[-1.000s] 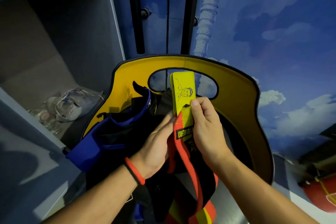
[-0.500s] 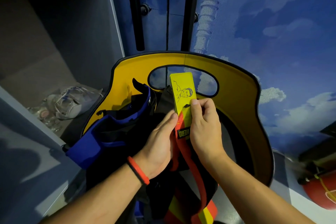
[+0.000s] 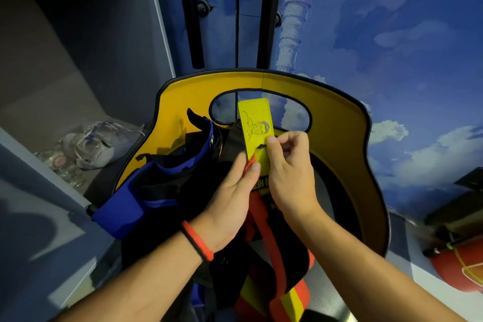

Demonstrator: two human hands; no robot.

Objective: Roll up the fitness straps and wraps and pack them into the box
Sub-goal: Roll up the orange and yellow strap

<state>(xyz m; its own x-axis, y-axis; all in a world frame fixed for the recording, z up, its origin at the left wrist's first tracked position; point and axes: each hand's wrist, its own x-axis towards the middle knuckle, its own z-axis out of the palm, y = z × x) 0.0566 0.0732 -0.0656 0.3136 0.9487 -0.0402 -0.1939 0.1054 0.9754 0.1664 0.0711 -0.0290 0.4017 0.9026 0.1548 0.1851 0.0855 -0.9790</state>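
A yellow wrap (image 3: 257,123) with a printed drawing stands upright in the middle, its orange-and-yellow tail (image 3: 271,256) hanging down toward me. My right hand (image 3: 290,172) pinches the wrap's right edge between thumb and fingers. My left hand (image 3: 230,198) holds the wrap's lower left edge and the orange strap with its fingertips. Behind them is the yellow-lined box (image 3: 339,123) with a cut-out handle. A blue and black wrap (image 3: 156,180) lies draped over the box's left rim.
A grey shelf unit (image 3: 86,60) stands at the left, with clear plastic-wrapped items (image 3: 86,146) on its shelf. Blue cloud-painted doors with black bar handles (image 3: 194,21) are behind. A red object (image 3: 460,266) sits at the lower right.
Both hands have slid a little up the yellow wrap. My right hand's fingers have curled into a pinch on its edge, and the left fingertips now sit on the orange strap.
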